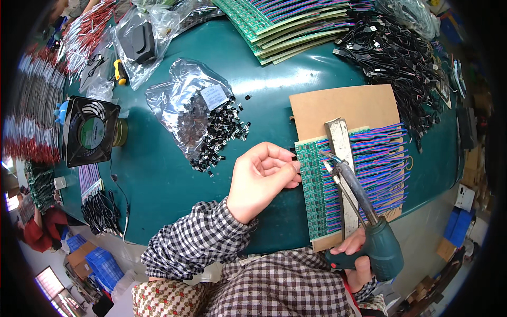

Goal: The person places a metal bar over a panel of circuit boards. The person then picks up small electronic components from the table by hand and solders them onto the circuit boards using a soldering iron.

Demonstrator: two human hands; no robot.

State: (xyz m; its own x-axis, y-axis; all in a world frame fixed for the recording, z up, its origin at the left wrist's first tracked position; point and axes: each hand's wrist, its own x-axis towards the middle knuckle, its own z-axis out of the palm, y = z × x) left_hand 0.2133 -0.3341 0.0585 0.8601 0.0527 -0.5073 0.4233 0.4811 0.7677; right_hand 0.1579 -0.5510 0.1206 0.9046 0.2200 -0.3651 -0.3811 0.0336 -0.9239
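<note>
Green table [174, 206]; by its near edge, board [311, 195] runs front-to-back; right hand [354, 243] grips iron [381, 240], tip pointing far-left; left hand [266, 171] pinched narrow, whether on anything I cannot tell.

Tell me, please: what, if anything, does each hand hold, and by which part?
The right hand holds the green soldering gun by its handle. The left hand seems to pinch a small black part; where exactly cannot be told.

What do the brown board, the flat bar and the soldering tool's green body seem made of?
Brown board: probably cardboard or fibreboard, matte and plain tan. Flat bar: likely metal, scuffed, with a dull silvery look. Soldering tool body: apparently moulded plastic, smoothly rounded and evenly coloured.
</note>
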